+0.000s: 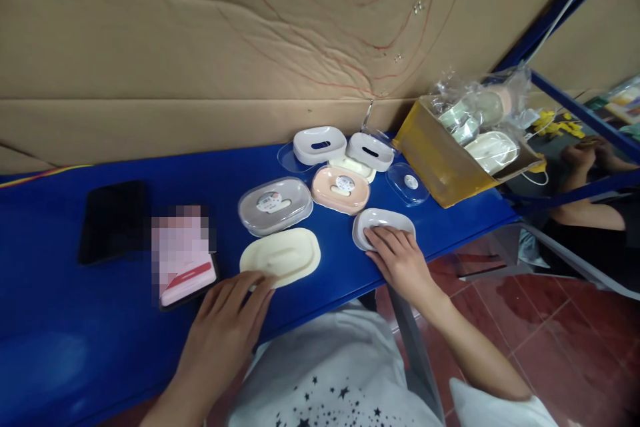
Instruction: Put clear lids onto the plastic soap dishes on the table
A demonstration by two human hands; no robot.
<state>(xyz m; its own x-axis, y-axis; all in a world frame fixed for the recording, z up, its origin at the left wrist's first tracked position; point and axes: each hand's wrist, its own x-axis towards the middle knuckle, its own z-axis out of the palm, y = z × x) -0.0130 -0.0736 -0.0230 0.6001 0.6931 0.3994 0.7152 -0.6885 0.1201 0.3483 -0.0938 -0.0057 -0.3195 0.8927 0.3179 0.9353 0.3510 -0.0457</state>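
Observation:
My left hand (233, 310) lies at the near-left edge of a cream oval soap dish part (280, 253), its fingers stretched and fingertips touching the rim. My right hand (400, 263) grips a pale grey soap dish (385, 219) by its near side, with fingers reaching inside over the rim. Beyond the cream part sits a grey soap dish with a clear lid and round label (295, 197). Beside it is a pink lidded soap dish (345, 188), also labelled. My right palm hides part of the grey dish.
Two pale slotted trays (320, 145) and a loose clear lid (407, 181) lie farther back. A cardboard box (440, 160) of bagged dishes stands right. A phone (187, 280) and a black flat object (113, 220) lie left on the blue table (45, 320). Another person's arm (583, 180) shows right.

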